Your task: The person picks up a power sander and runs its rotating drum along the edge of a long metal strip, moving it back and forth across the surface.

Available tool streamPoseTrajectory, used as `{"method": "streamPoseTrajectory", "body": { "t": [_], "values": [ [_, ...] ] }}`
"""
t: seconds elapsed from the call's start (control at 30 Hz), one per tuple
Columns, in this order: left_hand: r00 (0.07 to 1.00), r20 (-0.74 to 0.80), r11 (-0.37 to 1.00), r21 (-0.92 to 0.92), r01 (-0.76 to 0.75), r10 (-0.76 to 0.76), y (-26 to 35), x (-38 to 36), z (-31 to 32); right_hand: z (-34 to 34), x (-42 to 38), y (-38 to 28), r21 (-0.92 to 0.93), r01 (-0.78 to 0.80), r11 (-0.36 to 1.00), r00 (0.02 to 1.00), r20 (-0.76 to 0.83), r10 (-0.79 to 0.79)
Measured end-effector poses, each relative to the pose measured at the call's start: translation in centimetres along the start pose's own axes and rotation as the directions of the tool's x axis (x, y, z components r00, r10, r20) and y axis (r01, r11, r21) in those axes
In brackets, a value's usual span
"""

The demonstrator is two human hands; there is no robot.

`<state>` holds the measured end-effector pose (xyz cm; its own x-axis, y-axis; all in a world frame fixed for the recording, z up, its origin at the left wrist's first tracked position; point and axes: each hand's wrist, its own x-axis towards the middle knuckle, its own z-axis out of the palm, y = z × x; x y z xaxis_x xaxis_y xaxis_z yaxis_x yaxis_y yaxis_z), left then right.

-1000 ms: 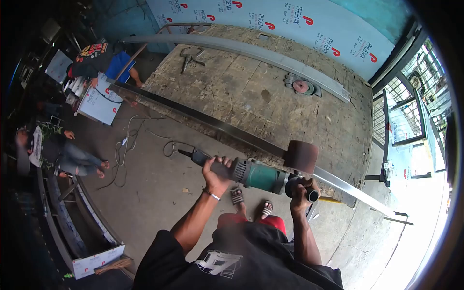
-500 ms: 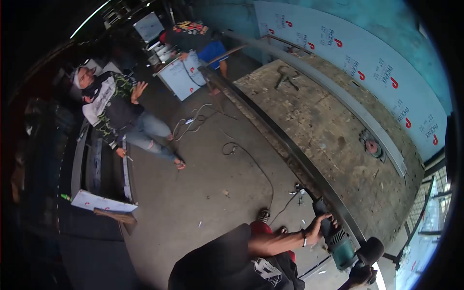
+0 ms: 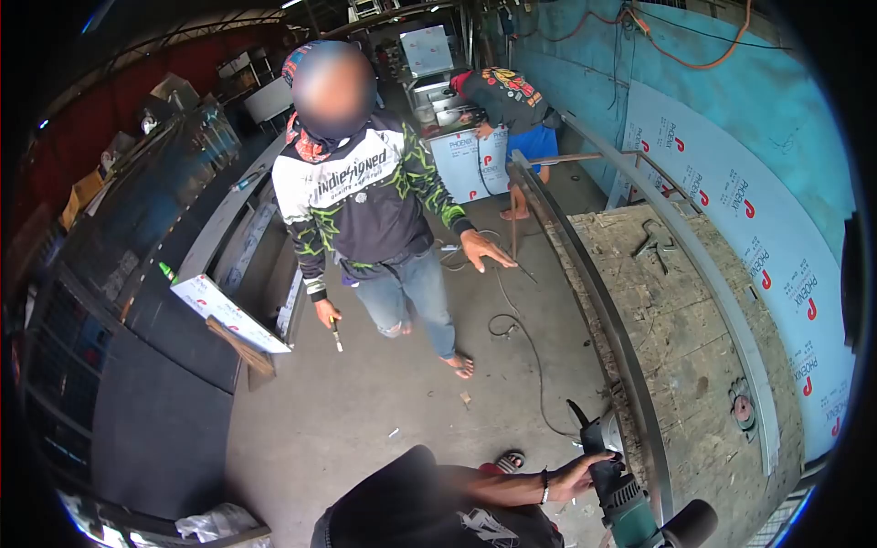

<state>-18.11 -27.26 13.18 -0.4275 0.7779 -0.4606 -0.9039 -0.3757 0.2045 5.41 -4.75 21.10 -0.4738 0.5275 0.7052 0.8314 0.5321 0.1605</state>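
My left hand (image 3: 586, 475), with a band at the wrist, wraps around the black rear grip of a green-and-black handheld power tool (image 3: 630, 516). A dark cylinder (image 3: 690, 525) sits at the tool's front end, cut off by the bottom edge of the view. The tool is beside a long dark metal bar (image 3: 630, 365) that runs along the near edge of the worn wooden table (image 3: 685, 338). I cannot make out whether the cylinder touches the bar. My right hand is out of view.
A person (image 3: 365, 196) stands facing me, a brush-like tool (image 3: 337, 336) in one hand. Another person (image 3: 507, 100) bends over metalwork behind. On the table lie a long grey bar (image 3: 731, 329), a clamp (image 3: 654, 247) and an angle grinder (image 3: 742, 406). A cable (image 3: 534, 356) trails across the floor.
My view has swung upward and left, so the scene shifts down and right. The facing person has come closer and lowered a raised hand. My right hand has left the view.
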Motion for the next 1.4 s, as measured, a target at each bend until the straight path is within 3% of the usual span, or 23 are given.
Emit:
{"method": "streamPoseTrajectory", "body": {
  "t": [0.03,0.07,0.1,0.13,0.17,0.2,0.3,0.33,0.37,0.43,0.57,0.63,0.67,0.7,0.77,0.87,0.9,0.97,1.0,1.07,1.2,1.37,1.4],
  "values": [
    [1.0,-0.009,1.0,0.025,0.008,-0.008,0.4,-0.8,0.2,-0.4,0.5,-0.6,-0.087,0.116,0.989,0.99,-0.072,-0.122],
    [1.0,-0.005,0.999,0.028,0.018,-0.017,0.3,-1.4,0.2,-2.2,2.2,-1.3,-0.211,0.3,0.93,0.885,-0.303,-0.354],
    [1.0,0.01,0.996,0.083,0.027,-0.028,0.3,-1.7,0.2,-1.8,1.6,-1.1,-0.219,0.294,0.93,0.887,-0.301,-0.351],
    [0.999,0.025,0.99,0.139,0.036,-0.04,0.2,-2.0,0.2,-0.6,0.6,-0.9,0.173,0.052,0.984,0.972,-0.236,-0.01],
    [0.998,0.028,0.989,0.142,0.047,-0.051,0.0,-2.5,0.3,0.3,-0.4,-0.1,0.507,-0.23,0.831,0.955,-0.045,0.292],
    [0.995,0.046,0.982,0.17,0.079,-0.088,-0.1,-2.9,0.5,0.9,-1.0,1.7,0.279,-0.057,0.959,0.994,-0.07,0.08],
    [0.986,0.054,0.963,0.229,0.142,-0.158,-0.5,-4.2,1.4,25.6,-14.7,19.2,-0.067,0.085,0.994,0.901,0.431,-0.047],
    [0.988,0.038,0.951,0.278,0.135,-0.151,-0.7,-4.5,1.8,14.6,-9.3,13.0,0.199,-0.248,0.948,0.945,0.266,0.191],
    [0.989,0.023,0.936,0.328,0.13,-0.145,-0.8,-4.6,1.9,6.0,-4.7,7.3,0.501,-0.382,0.777,0.924,0.18,0.338],
    [0.973,0.032,0.846,0.5,0.183,-0.229,-0.3,-5.0,1.7,2.5,-2.2,4.3,0.705,-0.46,0.54,0.869,0.235,0.435],
    [0.862,0.016,0.348,0.918,0.188,-0.507,2.3,-6.8,3.4,1.0,-2.0,4.4,0.863,-0.499,0.077,0.752,0.387,0.534],
    [0.861,0.232,0.173,0.97,-0.17,-0.452,4.0,-8.7,6.5,-0.6,-2.4,5.1,0.852,-0.523,-0.008,0.678,0.422,0.602],
    [0.882,0.333,0.241,0.935,-0.261,-0.334,4.7,-10.2,8.8,-0.3,-2.9,5.6,0.884,-0.428,0.189,0.804,0.277,0.526],
    [0.886,0.417,0.301,0.888,-0.348,-0.203,5.4,-12.0,11.6,-6.2,0.9,2.4,0.808,-0.588,-0.045,0.644,0.501,0.578],
    [0.797,0.596,0.173,0.799,-0.576,-0.097,8.1,-15.1,18.1,-5.8,0.9,2.7,0.833,-0.554,-0.002,0.631,0.421,0.651],
    [0.36,0.933,-0.242,0.352,-0.904,0.013,9.7,-18.6,24.7,-5.4,0.5,4.2,0.901,-0.433,0.026,0.764,0.352,0.541],
    [0.208,0.977,-0.369,0.21,-0.905,0.046,9.5,-19.4,25.9,-6.4,1.0,3.7,0.849,-0.528,0.017,0.685,0.415,0.598],
    [0.182,0.98,-0.545,0.109,-0.832,-0.081,9.3,-21.1,29.1,-6.4,0.5,4.0,0.86,-0.511,0.021,0.68,0.389,0.622],
    [0.176,0.981,-0.529,0.107,-0.842,-0.081,8.6,-20.5,29.2,-6.7,0.2,4.4,0.864,-0.503,0.018,0.678,0.381,0.629],
    [-0.016,0.998,-0.754,0.038,-0.656,0.064,6.2,-19.2,29.2,-8.4,1.7,2.6,0.877,-0.479,0.034,0.691,0.353,0.63],
    [0.072,0.997,-0.702,0.079,-0.707,0.039,5.1,-19.4,30.8,-7.5,-0.5,4.1,0.898,-0.432,0.082,0.72,0.288,0.632],
    [0.271,0.958,-0.592,0.165,-0.789,-0.094,8.3,-14.8,29.6,-3.9,-1.1,5.6,0.867,-0.331,0.372,0.811,0.059,0.583],
    [0.381,0.923,-0.578,0.277,-0.768,-0.064,9.6,-12.9,28.3,-4.9,-1.8,6.3,0.906,-0.386,-0.173,0.72,0.413,0.558]
  ]
}}
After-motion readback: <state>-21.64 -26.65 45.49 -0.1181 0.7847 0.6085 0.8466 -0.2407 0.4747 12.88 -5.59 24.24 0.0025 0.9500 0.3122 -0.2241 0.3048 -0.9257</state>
